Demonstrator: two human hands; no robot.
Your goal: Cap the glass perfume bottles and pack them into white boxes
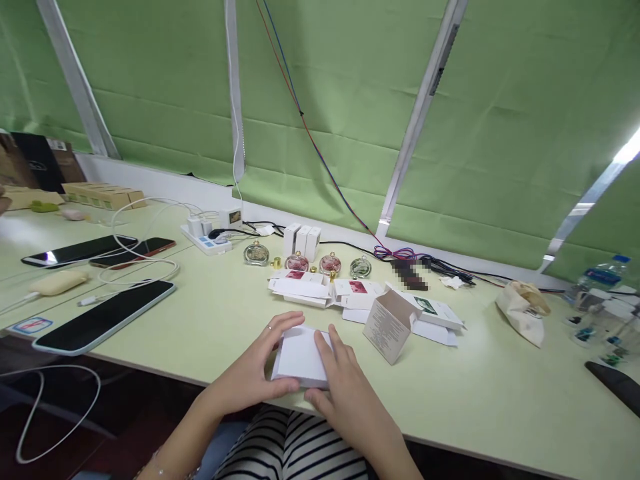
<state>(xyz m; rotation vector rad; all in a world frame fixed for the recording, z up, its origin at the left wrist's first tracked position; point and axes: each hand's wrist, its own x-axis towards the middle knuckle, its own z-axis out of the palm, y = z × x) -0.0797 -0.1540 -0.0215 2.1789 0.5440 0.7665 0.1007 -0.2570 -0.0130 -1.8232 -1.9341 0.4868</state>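
A flat white box (300, 353) lies near the table's front edge between my two hands. My left hand (267, 363), with a ring on one finger, grips its left side, thumb along the near edge. From the right, my right hand (343, 380) grips the same box, its fingers over the right edge and top and the thumb at the near edge. Just beyond, an open carton with printed text (390, 323) stands tilted. It is close to several opened white cartons (300, 287). Behind them is a row of round perfume bottles (330, 265) with small gold caps (277, 263) nearby.
Small white boxes (303, 241) stand against the wall. Phones (107, 317), white cables and a power strip (206, 241) occupy the left. A cloth pouch (523, 310) and clear bottles (607, 320) are at the right. Cords run along the back.
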